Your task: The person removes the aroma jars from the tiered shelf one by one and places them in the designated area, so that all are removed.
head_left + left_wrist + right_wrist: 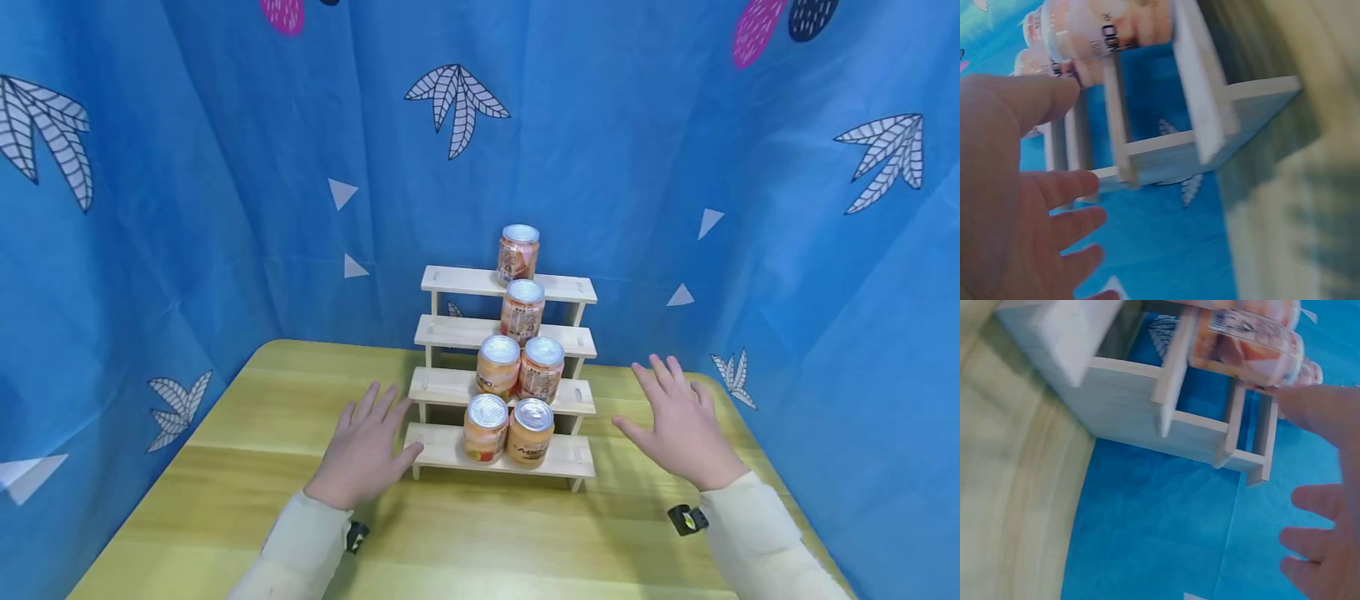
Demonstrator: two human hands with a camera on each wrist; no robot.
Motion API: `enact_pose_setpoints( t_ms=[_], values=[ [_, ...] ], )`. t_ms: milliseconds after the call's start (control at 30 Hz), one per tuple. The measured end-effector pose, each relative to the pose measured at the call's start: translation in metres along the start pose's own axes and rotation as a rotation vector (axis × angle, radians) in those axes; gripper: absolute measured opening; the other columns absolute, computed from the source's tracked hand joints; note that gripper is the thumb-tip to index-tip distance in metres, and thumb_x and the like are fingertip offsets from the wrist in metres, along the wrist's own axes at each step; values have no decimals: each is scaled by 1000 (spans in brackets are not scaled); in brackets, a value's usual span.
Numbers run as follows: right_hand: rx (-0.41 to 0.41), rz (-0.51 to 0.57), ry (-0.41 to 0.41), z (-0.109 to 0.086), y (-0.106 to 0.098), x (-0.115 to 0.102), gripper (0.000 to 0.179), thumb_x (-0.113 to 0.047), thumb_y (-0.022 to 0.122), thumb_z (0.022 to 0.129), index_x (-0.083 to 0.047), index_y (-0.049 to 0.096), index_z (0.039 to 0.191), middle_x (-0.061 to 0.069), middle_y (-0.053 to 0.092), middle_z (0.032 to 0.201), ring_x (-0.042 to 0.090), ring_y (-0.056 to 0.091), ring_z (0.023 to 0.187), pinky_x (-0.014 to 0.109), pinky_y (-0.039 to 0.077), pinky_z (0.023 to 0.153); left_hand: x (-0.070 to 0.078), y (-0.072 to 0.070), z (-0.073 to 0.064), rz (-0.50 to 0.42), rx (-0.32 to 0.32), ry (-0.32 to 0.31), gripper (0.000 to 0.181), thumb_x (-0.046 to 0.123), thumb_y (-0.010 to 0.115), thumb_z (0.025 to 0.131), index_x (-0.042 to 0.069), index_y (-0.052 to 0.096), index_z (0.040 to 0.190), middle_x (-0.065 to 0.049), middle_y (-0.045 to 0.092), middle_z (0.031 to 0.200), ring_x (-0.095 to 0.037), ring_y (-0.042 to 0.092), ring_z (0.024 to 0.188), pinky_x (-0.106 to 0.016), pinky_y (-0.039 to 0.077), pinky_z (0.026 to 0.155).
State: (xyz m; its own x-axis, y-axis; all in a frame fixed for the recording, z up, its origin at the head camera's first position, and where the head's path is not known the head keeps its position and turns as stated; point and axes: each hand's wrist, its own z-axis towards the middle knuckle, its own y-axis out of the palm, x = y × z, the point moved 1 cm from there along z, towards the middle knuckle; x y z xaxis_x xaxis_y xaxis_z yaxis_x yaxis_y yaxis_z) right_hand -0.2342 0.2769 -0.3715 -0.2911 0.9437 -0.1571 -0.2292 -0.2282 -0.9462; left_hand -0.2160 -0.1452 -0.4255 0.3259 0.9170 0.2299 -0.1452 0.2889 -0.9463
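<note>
"Where are my edges?"

"Your wooden table (pixel 300 408) runs left past your left hand (pixel 362 454) to a slanting edge; on the other side, its edge passes just beyond your right hand (pixel 681 429). The back edge lies behind the rack (pixel 447 384), near the blue cloth (pixel 600 150), which also hangs along both sides. Tabletop stretches towards you between your sleeves (pixel 296 533)."

"My hands?"

"Released, both of them: your fingers (pixel 662 377) are spread, thumbs turned inward. Your left thumb (pixel 408 455) comes up to the left end of the bottom step (pixel 438 440); whether it touches, I can't tell. Your right hand is beside the rack's other end, tabletop showing between."

"What's in the way?"

"That four-step rack, standing between your hands, its steps overhanging the side panels (pixel 1122 406). You also have a small black device (pixel 357 536) at your left wrist and a matching device (pixel 687 519) at your right."

"And the jars?"

"You have six, upright, silver lids on: a top jar (pixel 517 258) near the middle, a second jar (pixel 522 318) one step down, then a pair (pixel 497 375) side by side, then a bottom pair (pixel 486 437). Printed peach-orange wraps largely hide their contents from you."
</note>
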Motion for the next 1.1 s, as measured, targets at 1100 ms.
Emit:
enact_pose_setpoints(
  t_ms=[1100],
  values=[
    [-163, 249, -12, 251, -54, -90, 103, -63, 64, 89, -12, 12, 163, 21, 37, 157, 38, 42, 139, 59, 36, 112, -5, 59, -5, 1, 11, -69, 56, 42, 67, 97, 1, 62, 135, -15, 59, 142, -35, 56, 130, -54, 51, 98]
  ],
)
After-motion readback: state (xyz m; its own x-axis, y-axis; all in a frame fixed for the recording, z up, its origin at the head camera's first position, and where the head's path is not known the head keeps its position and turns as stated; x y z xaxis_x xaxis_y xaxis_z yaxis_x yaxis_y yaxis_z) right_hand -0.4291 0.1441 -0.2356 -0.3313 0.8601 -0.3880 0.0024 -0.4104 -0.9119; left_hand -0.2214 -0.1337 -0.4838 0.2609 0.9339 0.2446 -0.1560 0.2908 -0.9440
